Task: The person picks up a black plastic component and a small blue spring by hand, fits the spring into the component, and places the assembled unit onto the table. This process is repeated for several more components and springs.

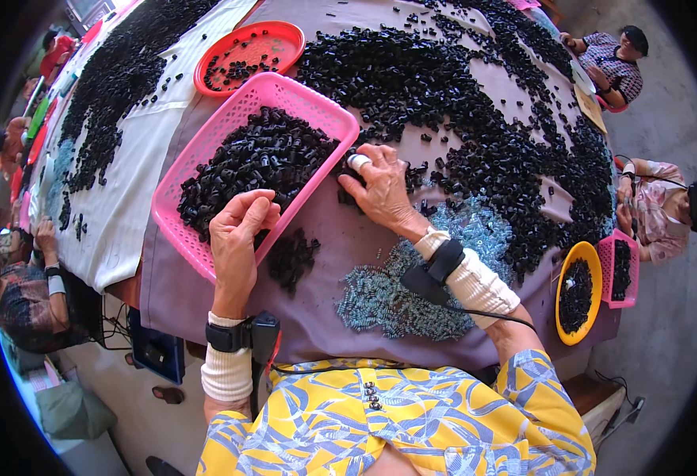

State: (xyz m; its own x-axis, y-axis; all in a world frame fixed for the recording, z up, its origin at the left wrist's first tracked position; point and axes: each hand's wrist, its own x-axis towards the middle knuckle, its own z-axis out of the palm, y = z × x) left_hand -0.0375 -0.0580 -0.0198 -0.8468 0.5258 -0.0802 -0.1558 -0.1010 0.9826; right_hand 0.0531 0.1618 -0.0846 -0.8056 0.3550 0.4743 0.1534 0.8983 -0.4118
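Note:
My left hand [241, 230] is over the near edge of a pink plastic basket [176, 214], its thumb pressed against the bent fingers; anything they hold is hidden. Inside the basket lies a heap of small black plastic pieces [245, 163]. Just right of the basket, my right hand [384, 190] reaches low over more loose black pieces. Its thumb and a finger wrapped in white tape are apart, with dark pieces around their tips. Below the basket's edge sits a small cluster of black pieces [293, 260]. Small blue-grey metallic-looking parts [412, 289] spread under my right forearm.
A red round tray [294, 49] with scattered black pieces touches the basket's far side. Black pieces [412, 79] cover much of the cloth-covered table [325, 309]. To the right stand a yellow bowl [597, 289] and a smaller pink basket [631, 274]. Other people sit around.

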